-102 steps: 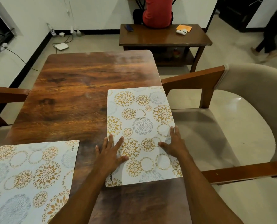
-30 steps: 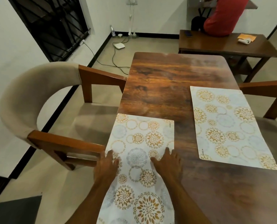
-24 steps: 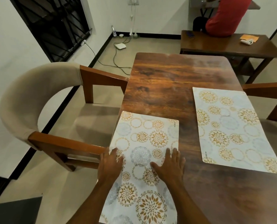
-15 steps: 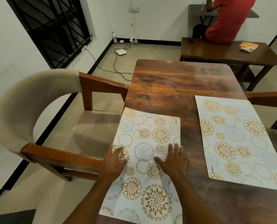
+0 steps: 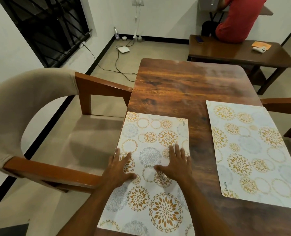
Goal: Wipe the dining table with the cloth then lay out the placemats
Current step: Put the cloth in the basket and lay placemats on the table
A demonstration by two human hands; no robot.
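Our dining table stands beside a beige armchair and carries two placemats well apart: the right placemat along its right edge, the left placemat along its left. On the latter we press our left hand and right hand flat, fingers straight, slightly spread.

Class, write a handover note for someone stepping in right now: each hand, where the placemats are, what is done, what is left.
Left hand: flat, open, on the near placemat by its left edge.
Right hand: flat, open, on the same mat.
Second placemat: laid on the table's right side, untouched.
Cloth: not in view.
Done: two mats down.
Left: probably square the near mat, then lift off.
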